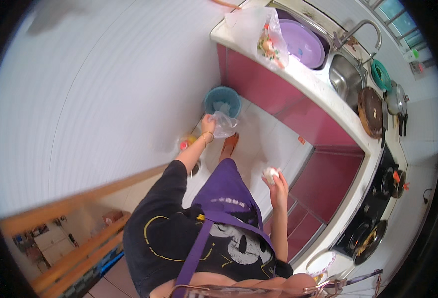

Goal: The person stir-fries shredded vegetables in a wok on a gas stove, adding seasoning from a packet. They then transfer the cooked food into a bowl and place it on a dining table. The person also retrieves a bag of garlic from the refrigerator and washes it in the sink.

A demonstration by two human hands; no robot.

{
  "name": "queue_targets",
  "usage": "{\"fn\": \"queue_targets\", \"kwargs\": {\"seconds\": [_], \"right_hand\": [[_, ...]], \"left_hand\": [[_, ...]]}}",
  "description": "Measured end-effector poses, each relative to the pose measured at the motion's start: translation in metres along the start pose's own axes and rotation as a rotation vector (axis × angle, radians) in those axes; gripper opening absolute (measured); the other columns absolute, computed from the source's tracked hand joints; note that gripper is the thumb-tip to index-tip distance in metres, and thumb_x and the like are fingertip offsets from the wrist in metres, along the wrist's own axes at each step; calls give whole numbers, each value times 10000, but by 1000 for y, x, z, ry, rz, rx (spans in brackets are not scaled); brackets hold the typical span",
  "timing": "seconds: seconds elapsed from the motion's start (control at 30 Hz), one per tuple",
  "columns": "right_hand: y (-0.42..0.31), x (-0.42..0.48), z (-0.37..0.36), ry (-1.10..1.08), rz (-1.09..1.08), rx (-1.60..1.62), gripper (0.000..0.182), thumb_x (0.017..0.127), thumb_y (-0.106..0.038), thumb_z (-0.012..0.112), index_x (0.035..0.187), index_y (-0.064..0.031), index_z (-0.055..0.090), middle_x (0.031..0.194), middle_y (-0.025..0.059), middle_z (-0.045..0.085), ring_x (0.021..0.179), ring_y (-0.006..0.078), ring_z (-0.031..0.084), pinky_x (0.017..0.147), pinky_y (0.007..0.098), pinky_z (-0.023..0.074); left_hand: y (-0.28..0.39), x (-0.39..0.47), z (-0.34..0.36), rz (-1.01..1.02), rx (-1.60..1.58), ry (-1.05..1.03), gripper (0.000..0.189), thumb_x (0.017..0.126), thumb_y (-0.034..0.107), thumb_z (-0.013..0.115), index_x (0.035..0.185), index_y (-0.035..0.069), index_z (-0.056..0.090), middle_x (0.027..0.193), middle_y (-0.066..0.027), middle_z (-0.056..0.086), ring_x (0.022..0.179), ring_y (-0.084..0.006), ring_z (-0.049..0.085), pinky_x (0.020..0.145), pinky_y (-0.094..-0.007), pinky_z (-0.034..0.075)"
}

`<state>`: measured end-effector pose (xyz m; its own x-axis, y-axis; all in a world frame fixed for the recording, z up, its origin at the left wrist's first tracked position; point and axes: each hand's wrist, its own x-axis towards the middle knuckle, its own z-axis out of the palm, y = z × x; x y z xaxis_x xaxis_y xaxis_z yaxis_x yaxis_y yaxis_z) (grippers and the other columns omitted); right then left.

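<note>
My left hand [208, 123] grips a clear plastic bag [226, 126], which hangs beside and partly in front of the blue bin [235, 97] on the floor. More pale plastic shows inside that bin. Over the floor, near the red cabinet fronts [327, 178], my right hand [278, 189] holds a white, rounded item [270, 174], possibly a garlic bulb. The fingers hide part of it.
On the white counter [300, 83] lies a plastic bag of food [269, 48], against a purple basin [300, 43] in the sink. Farther right are a round chopping board [369, 108], a stove [367, 205] and a pan [377, 238]. A wooden rail [92, 193] runs at left.
</note>
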<state>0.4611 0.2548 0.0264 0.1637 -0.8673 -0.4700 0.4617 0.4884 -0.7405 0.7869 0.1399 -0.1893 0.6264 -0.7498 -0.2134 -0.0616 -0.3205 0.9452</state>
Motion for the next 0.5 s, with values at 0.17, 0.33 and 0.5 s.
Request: {"fn": "queue_targets", "kwargs": {"seconds": [0.17, 0.33, 0.5], "right_hand": [[-58, 78, 3, 158, 86, -2, 482, 807, -219, 571, 1178, 59, 437, 1096, 136, 544, 1049, 290, 538, 921, 415, 430], [-92, 181, 16, 63, 101, 145, 448, 831, -226, 541, 1187, 29, 445, 1129, 141, 538, 1096, 311, 506, 980, 425, 380], [-91, 265, 27, -31, 311, 427, 374, 857, -195, 500, 1151, 36, 485, 1170, 177, 527, 1135, 353, 469, 1008, 441, 358]], "left_hand": [[-105, 143, 55, -193, 102, -41, 478, 694, 143, 653, 1137, 59, 496, 1039, -148, 581, 922, -283, 573, 794, -333, 457], [-99, 187, 91, -463, 379, -225, 778, 672, 346, 677, 1320, 51, 364, 1244, -211, 485, 1133, -343, 484, 922, -361, 407], [-65, 157, 109, -313, 457, -608, 401, 754, 292, 604, 1061, 34, 587, 1062, -152, 615, 885, -295, 605, 788, -318, 476]]}}
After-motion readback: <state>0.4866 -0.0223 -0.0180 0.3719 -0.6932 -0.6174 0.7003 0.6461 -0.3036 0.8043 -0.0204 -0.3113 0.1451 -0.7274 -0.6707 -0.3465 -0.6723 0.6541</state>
